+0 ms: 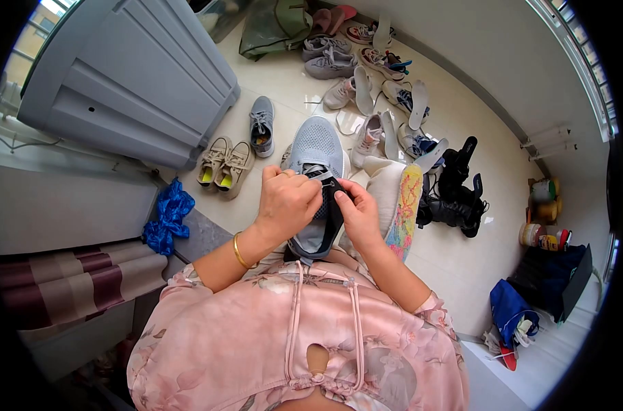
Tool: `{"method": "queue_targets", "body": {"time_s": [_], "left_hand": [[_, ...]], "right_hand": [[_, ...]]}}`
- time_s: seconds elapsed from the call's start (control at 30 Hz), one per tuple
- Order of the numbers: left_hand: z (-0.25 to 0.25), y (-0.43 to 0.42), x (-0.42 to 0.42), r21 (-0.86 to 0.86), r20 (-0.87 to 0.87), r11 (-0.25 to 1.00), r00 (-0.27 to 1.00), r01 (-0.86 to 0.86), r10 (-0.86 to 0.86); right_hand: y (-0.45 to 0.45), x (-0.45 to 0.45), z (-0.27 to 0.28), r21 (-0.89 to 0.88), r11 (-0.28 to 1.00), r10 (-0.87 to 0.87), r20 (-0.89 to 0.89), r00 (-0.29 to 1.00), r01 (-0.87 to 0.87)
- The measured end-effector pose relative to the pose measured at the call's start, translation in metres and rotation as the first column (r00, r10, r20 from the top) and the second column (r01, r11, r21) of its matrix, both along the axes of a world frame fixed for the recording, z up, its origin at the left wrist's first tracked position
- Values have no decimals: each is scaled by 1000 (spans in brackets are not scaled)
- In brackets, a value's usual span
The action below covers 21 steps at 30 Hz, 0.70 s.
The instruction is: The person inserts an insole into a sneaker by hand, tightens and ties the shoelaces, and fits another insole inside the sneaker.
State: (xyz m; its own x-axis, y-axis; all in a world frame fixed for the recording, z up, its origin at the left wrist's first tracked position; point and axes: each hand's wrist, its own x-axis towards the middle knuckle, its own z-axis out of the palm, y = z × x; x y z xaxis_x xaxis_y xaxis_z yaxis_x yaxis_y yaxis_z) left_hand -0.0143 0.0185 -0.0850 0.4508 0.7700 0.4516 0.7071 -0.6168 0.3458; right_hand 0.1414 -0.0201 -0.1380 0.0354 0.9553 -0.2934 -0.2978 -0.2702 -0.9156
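A grey mesh sneaker (316, 142) rests in front of my body, toe pointing away, its dark-lined opening toward me. My left hand (289, 200), with a gold bangle at the wrist, is closed over the lacing, pinching the grey shoelace (318, 176) near the eyelets. From the other side my right hand (358, 211) grips the sneaker's dark eyelet edge between thumb and fingers. Close to my right hand, a colourful patterned insole (405, 205) stands against my light-trousered leg (384, 183).
Several shoes with pulled-out insoles (419, 104) line the floor ahead and right. Black sandals (455, 198) lie at the right. Left are beige shoes (234, 164), one grey-blue shoe (261, 127), a large grey plastic box (140, 75) and a blue plastic bag (169, 216).
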Motion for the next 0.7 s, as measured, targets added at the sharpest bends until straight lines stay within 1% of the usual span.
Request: {"method": "queue_targets", "body": {"time_s": [0.07, 0.17, 0.27, 0.37, 0.4, 0.47, 0.5, 0.57, 0.6, 0.67, 0.7], "left_hand": [[0, 0, 2, 1, -6, 1000, 1000, 7, -7], [0, 0, 4, 5, -28, 1000, 1000, -1, 1], [-1, 3, 6, 27, -69, 1000, 998, -10, 12], [2, 4, 8, 24, -80, 1000, 997, -2, 4], [2, 4, 9, 28, -85, 1000, 996, -4, 6], [0, 3, 11, 39, -96, 999, 995, -8, 12], [1, 2, 10, -1, -112, 1000, 994, -14, 14], [4, 0, 7, -79, -144, 996, 989, -34, 22], [8, -1, 7, -52, -117, 997, 992, -64, 57], [16, -4, 6, -5, -60, 992, 990, -125, 124], [13, -4, 3, -26, -47, 989, 989, -143, 142]], "right_hand": [[-1, 0, -1, 23, 1000, 10, 45, 999, -11], [-1, -2, 1, 57, 998, -8, 12, 1000, 7], [6, 12, 3, -78, 996, 32, -246, 969, -53], [13, 16, 11, -179, 981, 27, -272, 962, -78], [15, 17, 12, -170, 978, 88, -204, 975, -124], [19, 18, 10, -180, 975, 91, -194, 977, -127], [21, 18, 8, -185, 974, 95, -190, 977, -130], [24, 21, 2, -137, 985, 89, -131, 987, -107], [27, 22, 2, -113, 989, 88, -102, 991, -100], [34, 31, 14, -94, 992, -97, -159, 982, 83], [38, 39, 23, -88, 980, -190, -188, 964, 176]]}}
